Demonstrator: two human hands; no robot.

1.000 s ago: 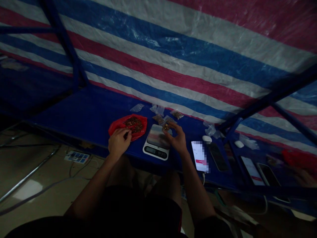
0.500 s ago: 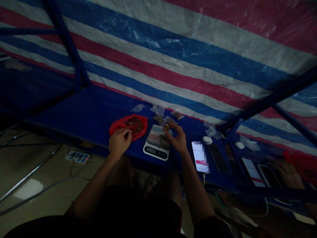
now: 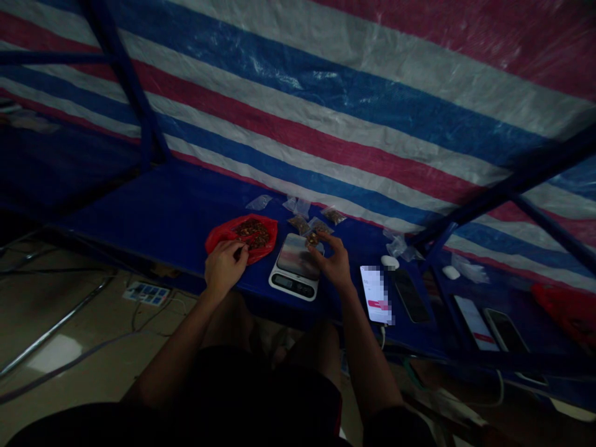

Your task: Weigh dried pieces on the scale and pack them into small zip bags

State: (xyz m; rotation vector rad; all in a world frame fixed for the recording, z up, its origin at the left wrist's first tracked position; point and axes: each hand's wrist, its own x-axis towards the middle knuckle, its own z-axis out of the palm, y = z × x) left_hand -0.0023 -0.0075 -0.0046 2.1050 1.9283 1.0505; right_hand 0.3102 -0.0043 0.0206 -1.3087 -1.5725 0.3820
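- The scale (image 3: 294,266) sits on the blue table (image 3: 139,198) at the edge nearest the person; clock directions below run from it, with twelve towards the striped sheet (image 3: 279,133).
- Ten o'clock: the red bag (image 3: 215,237) lies spread open, with brown bits (image 3: 254,234) heaped inside.
- Nine o'clock: the left hand (image 3: 225,266) is at the red bag's near edge, fingers curled and the thumb tip close to the forefinger; too dim to tell whether a bit is pinched there.
- Three o'clock: the right hand (image 3: 334,261) reaches to the scale's far right corner, thumb and fingers slightly apart around a brown clump (image 3: 313,239); I cannot tell whether they grip it.
- Twelve to one o'clock: small filled packets (image 3: 334,215) lie close beyond the scale.
- Eleven o'clock: a clear bag (image 3: 258,202) lies flat.
- Three o'clock, past the right hand: a white case (image 3: 390,262).
- Between three and four: a lit phone (image 3: 372,292), cable at its near end, then a dark phone (image 3: 411,295).
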